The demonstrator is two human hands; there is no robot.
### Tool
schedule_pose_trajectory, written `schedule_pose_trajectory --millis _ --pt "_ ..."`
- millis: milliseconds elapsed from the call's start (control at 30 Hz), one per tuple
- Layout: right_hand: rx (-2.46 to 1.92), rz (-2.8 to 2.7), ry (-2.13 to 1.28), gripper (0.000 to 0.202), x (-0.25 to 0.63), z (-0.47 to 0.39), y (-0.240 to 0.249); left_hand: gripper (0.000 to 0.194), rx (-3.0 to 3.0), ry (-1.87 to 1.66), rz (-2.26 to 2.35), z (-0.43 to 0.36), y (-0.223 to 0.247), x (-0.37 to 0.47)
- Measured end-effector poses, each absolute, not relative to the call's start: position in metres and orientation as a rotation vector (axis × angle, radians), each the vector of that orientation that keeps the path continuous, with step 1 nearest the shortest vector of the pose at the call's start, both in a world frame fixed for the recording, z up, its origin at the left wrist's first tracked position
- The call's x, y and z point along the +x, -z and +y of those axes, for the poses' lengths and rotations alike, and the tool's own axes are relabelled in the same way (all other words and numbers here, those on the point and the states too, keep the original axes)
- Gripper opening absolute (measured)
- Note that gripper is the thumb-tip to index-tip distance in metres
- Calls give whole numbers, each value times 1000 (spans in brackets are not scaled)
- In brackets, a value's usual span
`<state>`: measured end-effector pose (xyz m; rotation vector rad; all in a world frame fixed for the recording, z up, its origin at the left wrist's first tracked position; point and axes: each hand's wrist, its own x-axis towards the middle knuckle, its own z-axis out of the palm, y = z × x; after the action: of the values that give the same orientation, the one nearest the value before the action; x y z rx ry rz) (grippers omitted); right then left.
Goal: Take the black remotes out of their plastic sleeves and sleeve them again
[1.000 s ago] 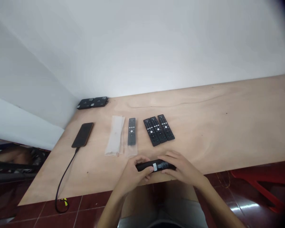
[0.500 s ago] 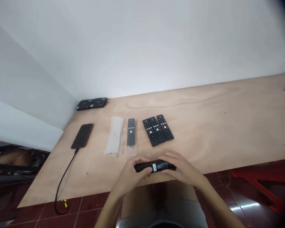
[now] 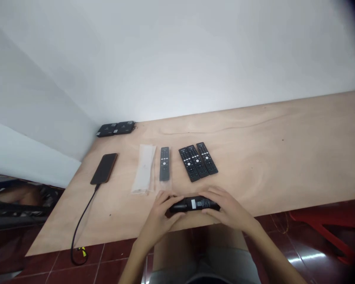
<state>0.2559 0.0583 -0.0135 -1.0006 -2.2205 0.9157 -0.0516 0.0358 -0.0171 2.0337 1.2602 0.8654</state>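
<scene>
A black remote control (image 3: 192, 204) lies crosswise near the table's front edge, its labelled back turned up. Fingers and thumb of my left hand (image 3: 163, 211) close around its left end. Around the right end is my right hand (image 3: 226, 209), thumb on the near side and fingers on the far side. Just beyond my hands lie three more remotes (image 3: 197, 161), side by side with buttons up. To their left is a remote in a clear plastic sleeve (image 3: 165, 163). Next to it rests a stack of clear plastic sleeves (image 3: 144, 169).
A phone (image 3: 104, 169) with a black cable (image 3: 83, 221) hanging over the front edge lies on the left of the wooden table (image 3: 284, 157). Two flat black boxes (image 3: 115, 129) sit in the back left corner by the wall. A red chair (image 3: 322, 223) stands at the right.
My left thumb has shifted off the remote's back to its near side. The remote is otherwise held in nearly the same place, and the view has shifted slightly.
</scene>
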Motion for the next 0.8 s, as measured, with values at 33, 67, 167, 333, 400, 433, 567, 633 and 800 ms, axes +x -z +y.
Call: schedule_pose_trajectory --millis 33,67,167,333,400,433,567,633,800 --pt "-1005 -2206 -921 44 256 58 15 43 2002 -885 1259 35 17 -54" --pt "-1012 -2188 -928 45 257 58 16 42 1961 -910 1264 34 17 -56" --pt "-1023 -2137 -969 46 259 58 20 40 1784 -1029 1260 30 16 -64" --pt "-1031 -2082 -1033 46 262 57 22 38 1529 -1207 1081 25 15 -76" --pt "-1038 -2078 -1047 47 262 57 22 38 1511 -1236 1065 24 14 -78" --pt "-1039 -2078 -1047 47 263 57 23 37 1510 -1250 1067 24 14 -78" --pt "-1028 -2083 -1022 47 263 57 25 37 1534 -1268 1054 23 14 -77" --pt "-1027 -2083 -1017 48 263 58 25 37 1583 -1250 1065 23 14 -75" --pt "-1002 -2123 -990 47 262 59 22 43 1874 -1089 1189 24 13 -64"
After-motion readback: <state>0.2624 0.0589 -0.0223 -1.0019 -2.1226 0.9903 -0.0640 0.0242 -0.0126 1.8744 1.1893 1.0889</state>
